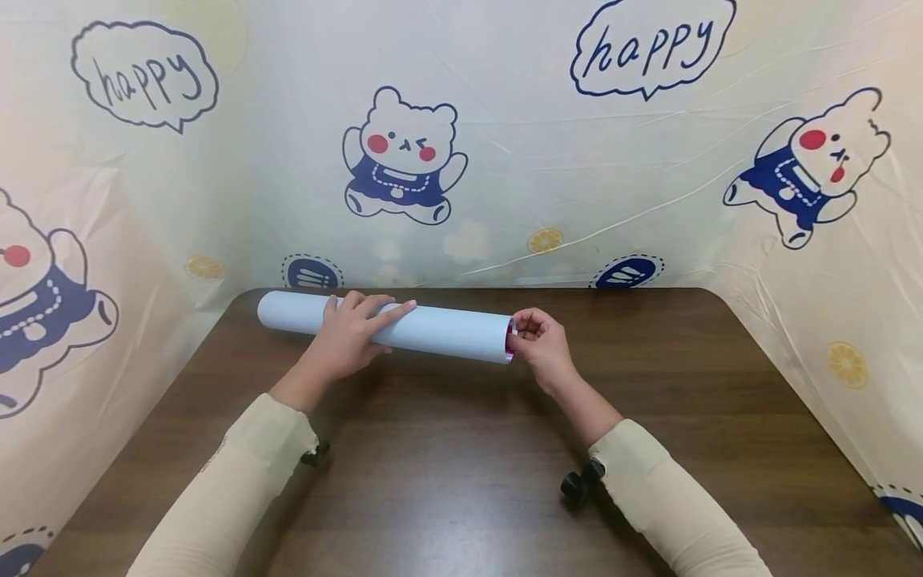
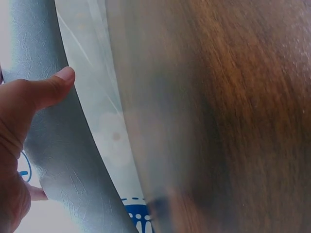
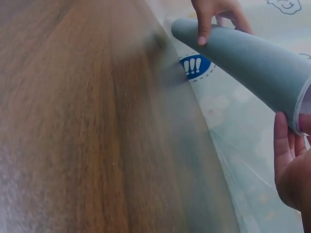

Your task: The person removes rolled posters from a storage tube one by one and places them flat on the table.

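Note:
A long light blue tube [image 1: 454,332] lies crosswise in front of me toward the back of the table, its right end open with pink and red showing inside. My left hand [image 1: 348,335] grips it left of the middle, fingers over the top. In the left wrist view the left thumb [image 2: 58,87] presses along the creased surface of the tube [image 2: 63,141]. At the open end, my right hand [image 1: 546,350] pinches the rim. The right wrist view has this hand [image 3: 294,174] with its fingers outside the tube wall [image 3: 252,63] and the thumb inside the opening.
The brown wooden table [image 1: 447,457] has its back edge close behind the tube. A pale printed cloth [image 1: 505,160] with bears and "happy" bubbles hangs behind and on both sides. Black wrist mounts [image 1: 577,485] stick out below the sleeves.

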Tool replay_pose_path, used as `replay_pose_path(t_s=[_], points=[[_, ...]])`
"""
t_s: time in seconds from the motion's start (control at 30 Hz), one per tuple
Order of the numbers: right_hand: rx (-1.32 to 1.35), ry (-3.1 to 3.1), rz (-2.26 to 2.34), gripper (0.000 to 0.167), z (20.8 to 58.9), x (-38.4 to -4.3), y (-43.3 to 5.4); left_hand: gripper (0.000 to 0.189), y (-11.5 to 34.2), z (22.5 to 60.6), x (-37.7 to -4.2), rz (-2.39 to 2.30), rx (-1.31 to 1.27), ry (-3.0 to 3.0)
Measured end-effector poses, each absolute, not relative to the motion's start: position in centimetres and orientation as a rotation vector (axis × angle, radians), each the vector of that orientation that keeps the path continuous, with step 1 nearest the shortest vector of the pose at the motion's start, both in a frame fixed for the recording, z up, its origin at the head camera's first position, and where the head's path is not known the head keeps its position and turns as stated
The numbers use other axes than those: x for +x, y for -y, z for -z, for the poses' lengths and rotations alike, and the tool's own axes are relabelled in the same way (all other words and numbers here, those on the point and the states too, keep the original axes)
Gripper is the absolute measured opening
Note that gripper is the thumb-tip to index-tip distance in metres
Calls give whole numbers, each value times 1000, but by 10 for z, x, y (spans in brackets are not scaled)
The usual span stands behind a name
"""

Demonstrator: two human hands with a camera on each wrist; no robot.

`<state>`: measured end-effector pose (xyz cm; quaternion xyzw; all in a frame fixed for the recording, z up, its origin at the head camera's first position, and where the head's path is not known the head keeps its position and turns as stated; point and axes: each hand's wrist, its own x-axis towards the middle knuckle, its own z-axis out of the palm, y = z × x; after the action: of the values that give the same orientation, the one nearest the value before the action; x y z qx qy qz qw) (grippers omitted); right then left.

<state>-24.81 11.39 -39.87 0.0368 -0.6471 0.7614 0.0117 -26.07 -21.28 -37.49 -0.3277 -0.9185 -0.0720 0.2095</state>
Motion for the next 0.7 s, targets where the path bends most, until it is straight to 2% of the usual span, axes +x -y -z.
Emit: replay_pose_path(t_s=[0.33, 0.7], points=[[202, 2247, -2160, 31, 403, -244, -118, 93, 219, 377, -258, 163, -861, 2599], [78, 2199, -2137, 30, 404, -237, -127, 98, 217, 382, -252, 189, -864, 2585]])
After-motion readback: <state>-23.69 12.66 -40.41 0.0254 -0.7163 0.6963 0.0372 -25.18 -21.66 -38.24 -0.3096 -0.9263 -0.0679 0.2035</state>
